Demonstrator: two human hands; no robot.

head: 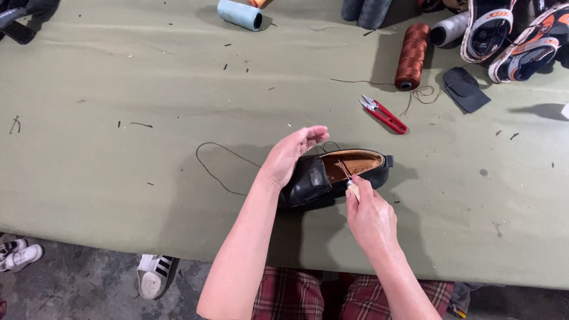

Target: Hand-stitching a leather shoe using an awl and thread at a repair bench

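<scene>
Black shoe [332,176]: on green table [118,178], centre, tan insole showing | Left hand [291,154]: grip spread, palm against shoe's toe | Right hand [368,216]: grip pinching wooden-handled awl [351,185], tip inside shoe | Red snips [384,114]: near, apart.

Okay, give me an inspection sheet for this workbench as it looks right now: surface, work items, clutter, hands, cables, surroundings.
Surface: olive green cloth table, dotted with thread scraps.
Work items: black leather shoe lying on the table, tan insole showing; awl with wooden handle reaching into its opening; black thread trailing from the shoe.
Clutter: red thread snips, brown thread spool, light blue spool, dark insole piece, sandals.
Hands: left hand rests open on the shoe's toe; right hand grips the awl.
Cables: nothing seen.
Surroundings: concrete floor with white sneakers beneath the table edge.
</scene>
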